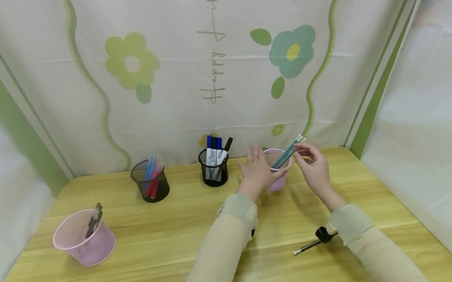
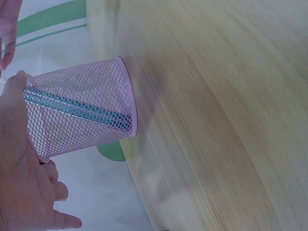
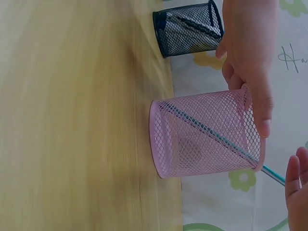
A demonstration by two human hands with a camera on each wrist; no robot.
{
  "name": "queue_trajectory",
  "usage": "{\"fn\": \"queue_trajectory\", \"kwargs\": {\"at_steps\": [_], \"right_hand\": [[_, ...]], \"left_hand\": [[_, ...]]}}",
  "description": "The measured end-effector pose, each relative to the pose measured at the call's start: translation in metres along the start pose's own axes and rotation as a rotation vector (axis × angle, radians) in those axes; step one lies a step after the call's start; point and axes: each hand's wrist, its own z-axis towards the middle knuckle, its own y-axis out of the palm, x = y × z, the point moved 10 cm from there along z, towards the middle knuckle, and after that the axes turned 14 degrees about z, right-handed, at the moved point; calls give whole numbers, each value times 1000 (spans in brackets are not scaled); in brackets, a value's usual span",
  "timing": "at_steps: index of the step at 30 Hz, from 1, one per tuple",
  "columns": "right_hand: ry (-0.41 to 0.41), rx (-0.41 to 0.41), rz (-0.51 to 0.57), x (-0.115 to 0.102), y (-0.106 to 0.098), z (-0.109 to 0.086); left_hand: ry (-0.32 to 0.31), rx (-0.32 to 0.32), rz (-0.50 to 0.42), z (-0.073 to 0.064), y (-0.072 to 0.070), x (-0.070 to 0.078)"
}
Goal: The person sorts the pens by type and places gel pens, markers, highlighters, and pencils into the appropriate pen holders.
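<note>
My left hand [image 1: 257,174] holds the rim of a small pink mesh pen cup [image 1: 277,184], thumb across the near side and the other fingers beyond it. The cup stands upright on the table. Several teal pencils [image 1: 284,157] lean to the right inside it, white-tipped ends sticking out over the rim. Beside those ends is my right hand [image 1: 315,167], its fingers loosely bent and a gap between thumb and forefinger. The right wrist view shows the pencils slanting through the mesh, their upper ends partly hidden by the right hand's fingers [image 3: 292,178].
A black mesh cup with markers [image 1: 215,154] stands left of the left hand. Farther left are a black cup [image 1: 160,191] with blue and red pens and a larger pink cup [image 1: 95,251] with dark items. A dark pencil [image 1: 307,247] lies near the right wrist.
</note>
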Motion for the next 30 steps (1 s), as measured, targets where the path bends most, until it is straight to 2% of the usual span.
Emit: {"fn": "queue_trajectory", "kwargs": {"at_steps": [7, 11, 15, 19, 24, 27, 30], "right_hand": [[-82, -104, -64, -15, 4, -9], [-91, -192, -82, -18, 9, -13], [-92, -288, -110, -8, 9, -16], [-163, -387, -167, 2, 6, -21], [-293, -606, -223, -2, 13, -37], [-299, -763, -235, -1, 19, -52], [-255, -900, -255, 4, 23, -67]], "left_hand": [[7, 2, 0, 1, -1, 1], [2, 1, 19, 1, -2, -1], [-2, -9, 9, 1, -2, -4], [1, -13, -4, 0, -1, -3], [0, -2, -6, 0, -1, -2], [4, -4, -17, 0, -1, -2], [9, -9, -19, -1, -1, -1]]}}
